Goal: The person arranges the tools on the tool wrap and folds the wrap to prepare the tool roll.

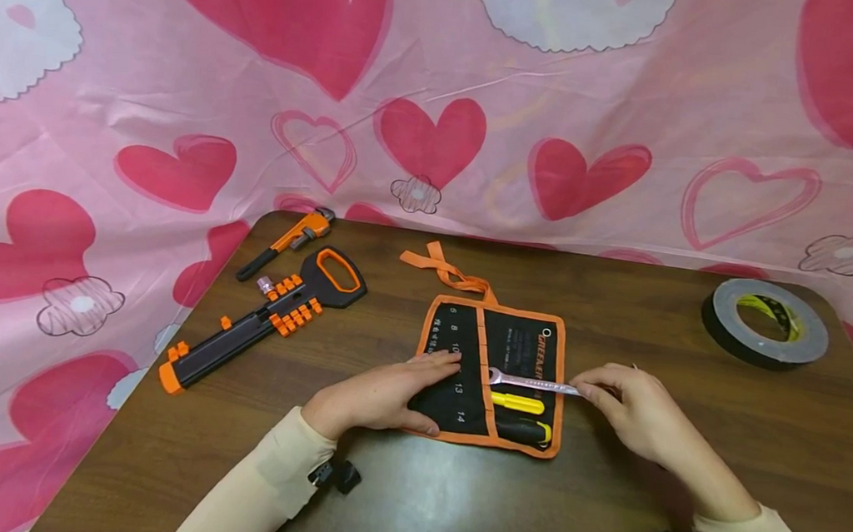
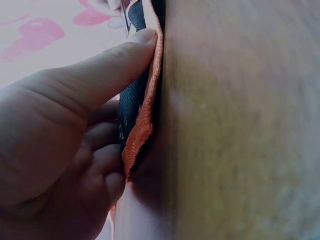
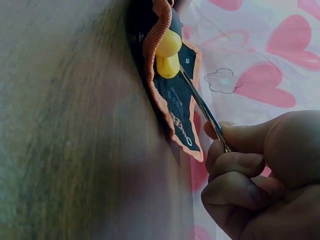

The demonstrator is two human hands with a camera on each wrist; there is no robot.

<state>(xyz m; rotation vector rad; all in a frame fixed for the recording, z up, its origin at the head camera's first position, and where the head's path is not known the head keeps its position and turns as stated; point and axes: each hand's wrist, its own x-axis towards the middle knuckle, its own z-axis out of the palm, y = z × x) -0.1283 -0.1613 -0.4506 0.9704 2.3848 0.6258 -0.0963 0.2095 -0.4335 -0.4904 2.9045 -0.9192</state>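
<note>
Silver wrench (image 1: pixel 535 384), one, in a pinching right hand (image 1: pixel 634 405); one pouch (image 1: pixel 481 354) under relaxed left hand (image 1: pixel 385 390)

Two wrenches (image 1: pixel 537 384) (image 1: pixel 290 241), two yellow-ended tools (image 1: pixel 518 403) (image 1: pixel 522 430), one pouch (image 1: pixel 515 327), one rack (image 1: pixel 235 351), one tape (image 1: pixel 766 347).

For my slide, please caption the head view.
A left hand rests on a black, orange-edged fabric tool pouch; the right hand holds a silver metal wrench.
</note>
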